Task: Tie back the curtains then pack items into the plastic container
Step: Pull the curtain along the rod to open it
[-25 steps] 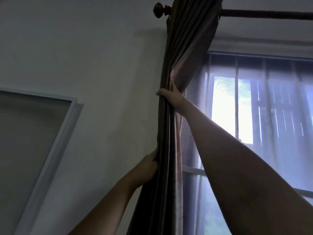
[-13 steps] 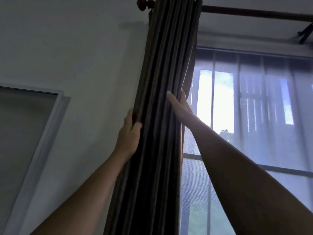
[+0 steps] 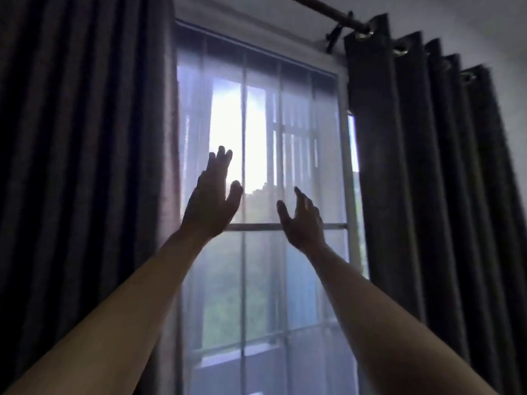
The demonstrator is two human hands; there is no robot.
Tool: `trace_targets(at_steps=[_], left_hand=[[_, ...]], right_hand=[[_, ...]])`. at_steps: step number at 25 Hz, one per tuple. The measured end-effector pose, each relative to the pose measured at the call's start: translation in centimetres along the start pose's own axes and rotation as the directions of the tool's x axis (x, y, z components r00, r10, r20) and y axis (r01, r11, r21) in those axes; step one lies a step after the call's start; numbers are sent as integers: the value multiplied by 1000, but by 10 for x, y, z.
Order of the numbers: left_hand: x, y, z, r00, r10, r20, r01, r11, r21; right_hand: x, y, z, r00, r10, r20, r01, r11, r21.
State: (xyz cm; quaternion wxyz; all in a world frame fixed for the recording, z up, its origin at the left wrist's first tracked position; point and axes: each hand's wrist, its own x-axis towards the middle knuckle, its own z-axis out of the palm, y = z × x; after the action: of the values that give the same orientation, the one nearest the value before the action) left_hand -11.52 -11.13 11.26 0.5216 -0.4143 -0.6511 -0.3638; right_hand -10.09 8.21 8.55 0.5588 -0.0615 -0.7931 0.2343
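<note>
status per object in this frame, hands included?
left hand: open, fingers straight, holding nothing
right hand: open, fingers relaxed, holding nothing
left curtain: pulled aside, hanging loose, no tie visible
right curtain: pulled aside, pleated on rod, no tie visible
sheer curtain: drawn closed

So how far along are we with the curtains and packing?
Done: left curtain and right curtain hang drawn off the window. In hand: nothing; left hand and right hand are open, raised before the sheer. Left: no tie shows on either curtain, and no container is in view.
</note>
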Motion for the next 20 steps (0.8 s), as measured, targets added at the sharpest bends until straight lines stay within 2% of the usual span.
trace_targets(at_steps=[1,3,6,9,13,16,20], left_hand=[[-8,17,44,997,38,66,-37,999,-21],[-22,17,77,992,65,104,-63,998,-17],[-38,56,168,988,-18,151,41,988,-150],[-43,90,249,983,-42,180,72,984,-165],[-33,127,328,970,-102,220,146,971,-192],[-20,150,376,963,-96,252,157,960,-234],[4,164,422,974,-86,211,138,960,-245]], right_hand=[[-13,41,-15,999,43,-25,-45,995,-86],[-35,71,-15,999,50,-12,-51,979,-199],[-62,160,-47,987,143,-73,-159,919,-360],[-75,242,-81,974,213,-82,-226,848,-480],[-81,308,-112,956,275,-105,-288,794,-535],[-77,348,-122,935,332,-123,-342,758,-555],[-63,382,-114,948,292,-130,-312,760,-570]])
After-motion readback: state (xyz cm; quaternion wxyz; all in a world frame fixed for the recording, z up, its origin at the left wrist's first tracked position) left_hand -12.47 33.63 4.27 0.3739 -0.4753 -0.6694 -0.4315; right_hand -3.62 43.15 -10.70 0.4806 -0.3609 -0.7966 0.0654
